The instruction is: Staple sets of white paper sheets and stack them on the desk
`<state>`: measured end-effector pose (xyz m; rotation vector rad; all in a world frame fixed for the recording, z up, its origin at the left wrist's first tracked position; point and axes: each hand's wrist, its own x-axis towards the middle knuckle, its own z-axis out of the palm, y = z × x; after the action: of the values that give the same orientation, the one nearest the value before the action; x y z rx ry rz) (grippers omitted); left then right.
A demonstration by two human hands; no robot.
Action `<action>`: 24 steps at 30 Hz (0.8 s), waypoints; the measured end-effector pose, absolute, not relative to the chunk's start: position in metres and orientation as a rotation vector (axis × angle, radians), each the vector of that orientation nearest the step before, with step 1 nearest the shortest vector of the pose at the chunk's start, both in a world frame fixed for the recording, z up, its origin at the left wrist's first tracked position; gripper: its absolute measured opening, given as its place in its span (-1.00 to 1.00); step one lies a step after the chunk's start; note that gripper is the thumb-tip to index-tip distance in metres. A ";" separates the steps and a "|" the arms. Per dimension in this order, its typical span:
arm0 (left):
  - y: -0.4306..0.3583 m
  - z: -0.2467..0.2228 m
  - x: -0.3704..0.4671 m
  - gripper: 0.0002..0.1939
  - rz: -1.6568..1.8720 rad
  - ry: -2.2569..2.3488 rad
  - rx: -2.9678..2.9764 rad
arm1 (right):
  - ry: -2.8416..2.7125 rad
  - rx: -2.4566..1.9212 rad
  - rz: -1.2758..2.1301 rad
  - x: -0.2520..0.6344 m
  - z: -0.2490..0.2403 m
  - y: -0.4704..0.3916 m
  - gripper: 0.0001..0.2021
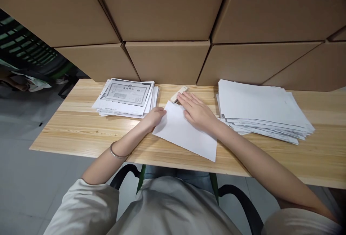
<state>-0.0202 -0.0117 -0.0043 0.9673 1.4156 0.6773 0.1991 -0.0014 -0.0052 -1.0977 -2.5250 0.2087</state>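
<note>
A white sheet of paper [186, 130], or a thin set of sheets, lies at a slant on the table in front of me. My left hand [156, 118] pinches its left edge between thumb and fingers. At the paper's far corner sits a cream-coloured stapler [177, 94], touching or overlapping that corner. My right hand [198, 112] lies flat, its stretched fingertips on the stapler's near right side and its palm over the paper. The stapler's underside and part of its side are hidden.
On the wooden table [81, 130] a stack of printed certificates [127, 96] stands to the left. A larger stack of white papers [259, 105] stands to the right. Cardboard boxes [167, 62] wall off the back edge. A black chair armrest [240, 202] is below.
</note>
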 end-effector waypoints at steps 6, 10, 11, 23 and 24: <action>-0.008 -0.006 -0.013 -0.83 0.703 1.422 1.007 | -2.513 -1.100 0.266 0.182 -0.009 0.005 -0.38; -0.007 -0.003 -0.012 -0.85 0.669 1.456 1.065 | -2.478 -1.122 0.257 0.179 -0.010 0.004 -0.42; -0.007 -0.002 -0.012 -0.85 0.664 1.468 1.077 | -2.471 -1.122 0.256 0.179 -0.011 0.004 -0.43; -0.009 -0.002 -0.010 -0.81 0.636 1.495 1.171 | -2.474 -1.099 0.104 0.173 -0.020 -0.001 -0.47; -0.009 -0.003 -0.011 -0.81 0.635 1.496 1.186 | -2.465 -1.110 0.121 0.173 -0.021 -0.001 -0.45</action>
<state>-0.0108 -0.0088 -0.0026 1.1860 1.4959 0.6353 0.1728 -0.0014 -0.0214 -1.1100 -2.4647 0.1208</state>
